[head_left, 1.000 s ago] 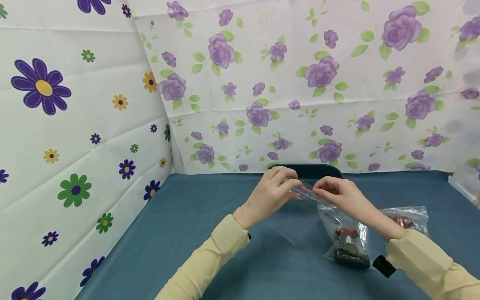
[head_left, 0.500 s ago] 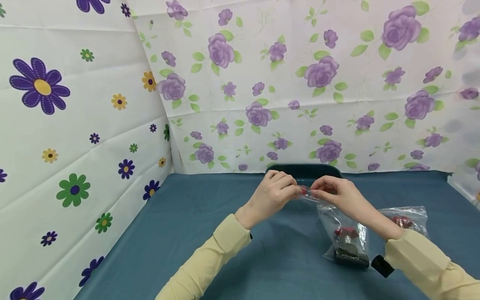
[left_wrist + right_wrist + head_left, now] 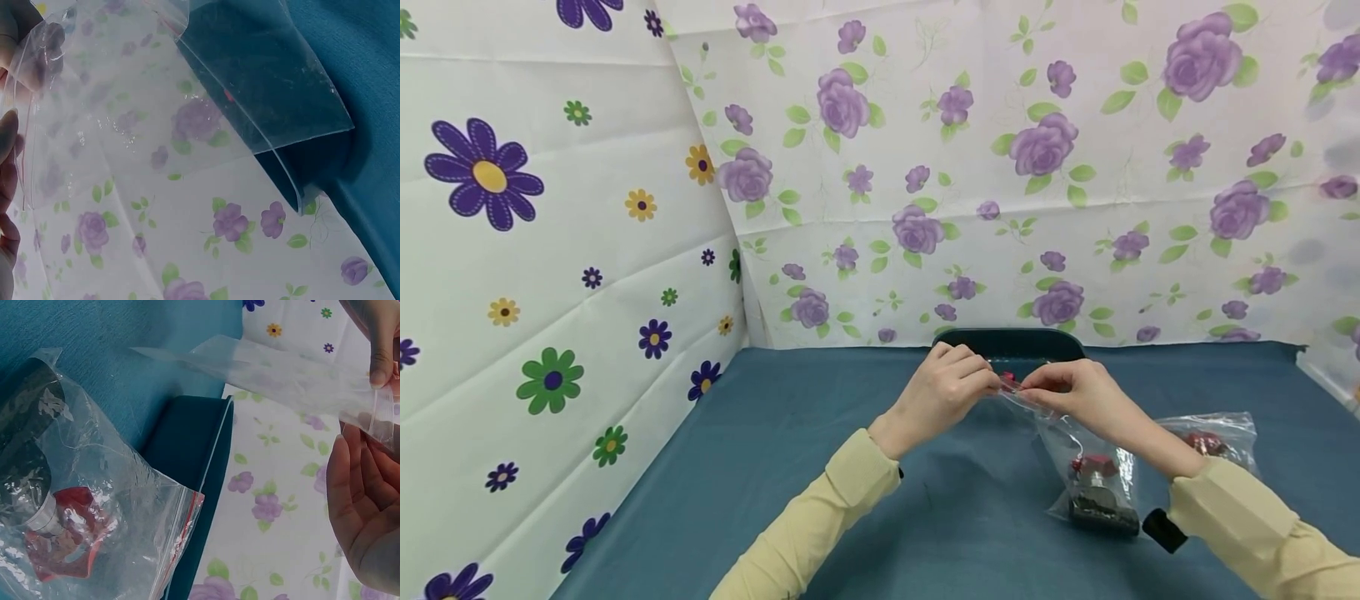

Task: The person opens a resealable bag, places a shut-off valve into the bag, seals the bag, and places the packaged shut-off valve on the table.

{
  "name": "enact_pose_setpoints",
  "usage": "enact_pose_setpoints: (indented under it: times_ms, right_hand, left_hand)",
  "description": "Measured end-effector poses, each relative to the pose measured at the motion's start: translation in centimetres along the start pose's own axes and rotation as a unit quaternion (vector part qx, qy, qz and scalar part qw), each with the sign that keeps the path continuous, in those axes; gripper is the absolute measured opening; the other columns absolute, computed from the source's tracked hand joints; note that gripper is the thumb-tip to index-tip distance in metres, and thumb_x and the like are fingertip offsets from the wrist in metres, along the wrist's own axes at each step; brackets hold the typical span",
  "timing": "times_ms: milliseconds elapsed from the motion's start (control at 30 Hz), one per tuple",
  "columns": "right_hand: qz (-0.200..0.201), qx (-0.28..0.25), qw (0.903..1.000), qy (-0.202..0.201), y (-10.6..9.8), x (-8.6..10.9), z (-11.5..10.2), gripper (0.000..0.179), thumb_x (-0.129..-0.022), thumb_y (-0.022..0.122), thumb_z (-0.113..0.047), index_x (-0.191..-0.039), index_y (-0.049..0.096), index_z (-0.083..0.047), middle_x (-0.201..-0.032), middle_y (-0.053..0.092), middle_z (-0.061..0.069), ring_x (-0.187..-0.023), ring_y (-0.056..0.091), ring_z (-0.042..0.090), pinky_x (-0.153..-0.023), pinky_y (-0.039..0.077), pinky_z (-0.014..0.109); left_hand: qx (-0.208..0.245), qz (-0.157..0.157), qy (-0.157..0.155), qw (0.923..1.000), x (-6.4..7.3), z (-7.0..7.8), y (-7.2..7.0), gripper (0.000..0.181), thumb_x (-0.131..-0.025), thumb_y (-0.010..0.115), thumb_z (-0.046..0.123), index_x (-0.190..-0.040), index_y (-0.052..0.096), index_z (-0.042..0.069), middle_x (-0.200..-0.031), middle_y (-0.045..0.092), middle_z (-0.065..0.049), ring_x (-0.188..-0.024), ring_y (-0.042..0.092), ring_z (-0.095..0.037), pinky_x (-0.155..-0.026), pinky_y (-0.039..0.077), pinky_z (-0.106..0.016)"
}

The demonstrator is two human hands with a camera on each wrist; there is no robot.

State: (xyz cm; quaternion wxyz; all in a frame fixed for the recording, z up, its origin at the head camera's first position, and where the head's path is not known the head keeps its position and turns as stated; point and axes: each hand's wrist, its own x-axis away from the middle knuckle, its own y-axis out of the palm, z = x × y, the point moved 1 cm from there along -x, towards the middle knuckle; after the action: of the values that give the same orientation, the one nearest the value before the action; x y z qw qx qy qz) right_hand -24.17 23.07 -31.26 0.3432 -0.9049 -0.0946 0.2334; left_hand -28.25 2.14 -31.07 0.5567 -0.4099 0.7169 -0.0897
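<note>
Between my two hands hangs a clear zip bag (image 3: pixel 125 125), its mouth edge towards the fingers; nothing shows inside it. In the head view my left hand (image 3: pixel 936 392) pinches one side of the mouth between thumb and fingers. My right hand (image 3: pixel 1078 396) pinches the other side, its fingertips close to the left ones. A small red bit shows between the hands; I cannot tell what it is. Below my right forearm lies a filled zip bag (image 3: pixel 1093 487), holding a dark cylindrical fitting with a red knob-like part (image 3: pixel 75 525).
Behind the hands, against the flowered back cloth, stands a dark green bin (image 3: pixel 1015 337). A second zip bag (image 3: pixel 1232 429) with a red item lies at the right, partly hidden by my right forearm. Blue cloth (image 3: pixel 820 400) covers the table.
My left fingers, more spread a second ago, have drawn together on the bag's edge. The hands have come nearer each other. The filled bags stay where they were.
</note>
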Motion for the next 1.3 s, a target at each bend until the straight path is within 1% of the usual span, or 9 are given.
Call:
enact_pose_setpoints:
  times_ms: [133, 267, 533, 700, 833, 1000, 1100, 1233, 1300]
  right_hand:
    - [0.010, 0.010, 0.9999, 0.003, 0.0, 0.0, 0.0, 0.010, -0.085, 0.065, -0.015, -0.091, 0.070, -0.009, -0.081, 0.064, -0.001, -0.060, 0.055, 0.016, -0.052, 0.048, 0.028]
    - [0.017, 0.008, 0.9997, 0.017, 0.0, 0.1, 0.1, 0.014, -0.087, 0.063, -0.020, -0.092, 0.069, -0.009, -0.081, 0.064, 0.002, -0.059, 0.055, 0.015, -0.052, 0.048, 0.029]
    - [0.060, 0.033, 0.9976, 0.012, 0.1, -0.1, -0.2, 0.016, -0.089, 0.060, -0.021, -0.093, 0.067, -0.008, -0.077, 0.060, 0.000, -0.056, 0.053, 0.014, -0.049, 0.046, 0.027]
    - [0.079, 0.063, 0.9948, 0.006, 0.3, -0.2, -0.1, 0.012, -0.090, 0.059, -0.016, -0.093, 0.066, -0.007, -0.069, 0.057, -0.001, -0.051, 0.049, 0.014, -0.046, 0.042, 0.026]
    - [0.092, 0.090, 0.9916, -0.005, 0.4, -0.2, -0.2, 0.008, -0.089, 0.060, -0.008, -0.093, 0.066, -0.005, -0.067, 0.055, -0.002, -0.048, 0.049, 0.013, -0.044, 0.042, 0.025]
    - [0.103, 0.112, 0.9883, -0.014, 0.5, -0.4, -0.3, 0.008, -0.087, 0.060, -0.003, -0.093, 0.065, -0.001, -0.065, 0.055, -0.002, -0.046, 0.050, 0.008, -0.044, 0.044, 0.025]
    - [0.099, 0.109, 0.9890, -0.006, 0.6, -0.5, -0.2, 0.010, -0.088, 0.059, -0.002, -0.094, 0.065, 0.001, -0.062, 0.054, -0.001, -0.045, 0.052, 0.010, -0.043, 0.044, 0.025]
    - [0.096, 0.106, 0.9897, -0.003, 0.6, -0.3, 0.2, 0.010, -0.088, 0.058, -0.002, -0.096, 0.064, 0.001, -0.063, 0.054, -0.001, -0.046, 0.052, 0.012, -0.042, 0.044, 0.025]
    - [0.097, 0.110, 0.9891, -0.011, 0.6, -0.2, 0.4, 0.010, -0.087, 0.059, -0.001, -0.095, 0.065, 0.000, -0.063, 0.054, -0.002, -0.046, 0.051, 0.011, -0.042, 0.044, 0.025]
  left_hand:
    - [0.008, -0.003, 0.008, 0.9999, 0.2, 0.1, 0.0, 0.008, -0.079, 0.071, 0.021, -0.081, 0.067, 0.015, -0.080, 0.062, 0.005, -0.079, 0.052, -0.010, -0.070, 0.036, -0.022]
    - [0.021, -0.014, 0.020, 0.9995, 0.3, 0.4, -0.1, 0.005, -0.081, 0.069, 0.020, -0.081, 0.067, 0.016, -0.078, 0.061, 0.006, -0.079, 0.052, -0.008, -0.074, 0.037, -0.023]
    - [0.023, -0.056, 0.047, 0.9971, 0.2, 1.0, -0.4, 0.006, -0.085, 0.065, 0.017, -0.080, 0.068, 0.020, -0.077, 0.062, 0.011, -0.076, 0.051, -0.005, -0.075, 0.034, -0.024]
    - [0.071, -0.101, 0.062, 0.9904, 0.2, 1.5, -0.4, 0.009, -0.085, 0.065, 0.015, -0.082, 0.068, 0.022, -0.077, 0.061, 0.012, -0.073, 0.049, -0.004, -0.075, 0.032, -0.023]
    - [0.118, -0.120, 0.066, 0.9835, 0.3, 1.7, -0.2, 0.007, -0.084, 0.066, 0.018, -0.080, 0.070, 0.021, -0.075, 0.061, 0.012, -0.074, 0.049, -0.003, -0.075, 0.032, -0.022]
    - [0.157, -0.127, 0.064, 0.9774, 0.3, 2.1, 0.0, 0.001, -0.080, 0.071, 0.020, -0.080, 0.071, 0.019, -0.076, 0.062, 0.011, -0.075, 0.050, -0.004, -0.070, 0.029, -0.021]
    - [0.163, -0.130, 0.061, 0.9761, 0.2, 2.3, 0.1, 0.005, -0.078, 0.072, 0.022, -0.081, 0.071, 0.018, -0.077, 0.062, 0.010, -0.076, 0.051, -0.004, -0.068, 0.030, -0.019]
    - [0.138, -0.126, 0.057, 0.9808, 0.5, 2.4, 0.3, 0.009, -0.080, 0.070, 0.025, -0.085, 0.070, 0.018, -0.082, 0.063, 0.010, -0.080, 0.051, -0.004, -0.070, 0.033, -0.015]
    - [0.127, -0.112, 0.051, 0.9842, 0.8, 2.1, 0.4, 0.013, -0.079, 0.071, 0.025, -0.089, 0.070, 0.017, -0.086, 0.063, 0.008, -0.083, 0.052, -0.005, -0.073, 0.035, -0.014]
